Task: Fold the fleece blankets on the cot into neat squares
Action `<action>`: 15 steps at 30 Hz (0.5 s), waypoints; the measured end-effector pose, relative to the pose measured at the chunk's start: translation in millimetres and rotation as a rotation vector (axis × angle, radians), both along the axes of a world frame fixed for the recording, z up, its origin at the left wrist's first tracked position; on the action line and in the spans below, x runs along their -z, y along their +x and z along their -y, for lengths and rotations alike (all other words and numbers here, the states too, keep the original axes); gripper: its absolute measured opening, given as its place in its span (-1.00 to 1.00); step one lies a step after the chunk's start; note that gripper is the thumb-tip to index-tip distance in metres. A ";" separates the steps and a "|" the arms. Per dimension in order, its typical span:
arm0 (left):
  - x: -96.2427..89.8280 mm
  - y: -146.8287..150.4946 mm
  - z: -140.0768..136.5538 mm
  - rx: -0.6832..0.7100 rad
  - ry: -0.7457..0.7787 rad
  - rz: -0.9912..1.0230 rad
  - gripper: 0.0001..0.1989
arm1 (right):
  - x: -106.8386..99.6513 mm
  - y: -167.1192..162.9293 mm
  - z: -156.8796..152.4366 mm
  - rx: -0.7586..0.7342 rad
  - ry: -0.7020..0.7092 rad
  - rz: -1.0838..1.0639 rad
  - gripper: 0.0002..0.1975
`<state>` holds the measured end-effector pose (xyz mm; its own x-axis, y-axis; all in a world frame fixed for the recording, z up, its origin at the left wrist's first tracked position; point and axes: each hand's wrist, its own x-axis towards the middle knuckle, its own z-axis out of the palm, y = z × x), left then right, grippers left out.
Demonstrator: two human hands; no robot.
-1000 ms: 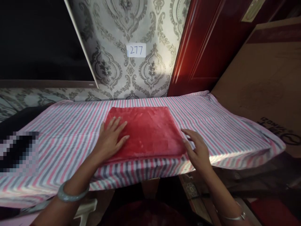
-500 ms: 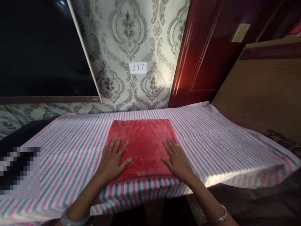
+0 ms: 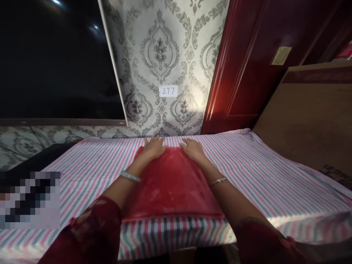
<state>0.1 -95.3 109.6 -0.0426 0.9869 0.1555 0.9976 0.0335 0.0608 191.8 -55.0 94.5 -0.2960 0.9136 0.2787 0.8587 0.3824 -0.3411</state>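
Observation:
A flat, square red plush cloth (image 3: pixel 173 183) lies on the striped tablecloth (image 3: pixel 247 176), its near edge close to the table's front. Both my arms reach forward across it. My left hand (image 3: pixel 154 147) is at the cloth's far left corner, fingers apart and slightly bent, their tips past the far edge. Opposite it, my right hand (image 3: pixel 193 148) rests at the far right corner with its fingers stretched out and a little bent. Neither hand shows anything gripped. The hands and forearms cover the cloth's far corners and parts of its sides.
A patterned wall with a paper label (image 3: pixel 168 91) reading 277 rises behind the table. At the left hangs a dark screen (image 3: pixel 55 66). A red wooden door (image 3: pixel 247 73) and a large cardboard box (image 3: pixel 308 117) stand on the right. A pixelated patch covers the lower left.
Both hands have slid forward from the cloth's middle sides to its far corners, coming nearer each other. The camera view has shifted, and the sleeves have come into sight.

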 end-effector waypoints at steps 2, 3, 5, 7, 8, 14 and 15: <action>14.1 -4.0 -19.8 -0.046 0.020 -0.019 -0.42 | 14.1 -12.7 -10.0 0.058 -0.033 0.046 -0.55; 26.0 -7.7 -25.3 -0.057 0.021 -0.025 -0.43 | 25.5 -15.4 -12.9 0.066 -0.038 0.066 -0.53; 52.8 -15.7 -29.5 -0.067 -0.012 -0.013 -0.42 | 50.9 -15.5 -16.1 0.056 -0.042 0.091 -0.51; 74.8 -22.0 -29.0 -0.072 -0.018 0.006 -0.41 | 71.5 -12.2 -18.5 0.037 -0.049 0.086 -0.50; 82.0 -24.1 -28.4 -0.070 -0.006 0.012 -0.41 | 78.1 -10.6 -19.8 0.030 -0.050 0.079 -0.50; 86.4 -26.8 -30.7 -0.067 0.032 0.014 -0.44 | 80.9 -9.6 -26.2 0.024 -0.058 0.053 -0.51; 85.1 -26.8 -31.0 -0.071 0.031 0.013 -0.45 | 79.9 -9.9 -26.2 0.023 -0.059 0.047 -0.52</action>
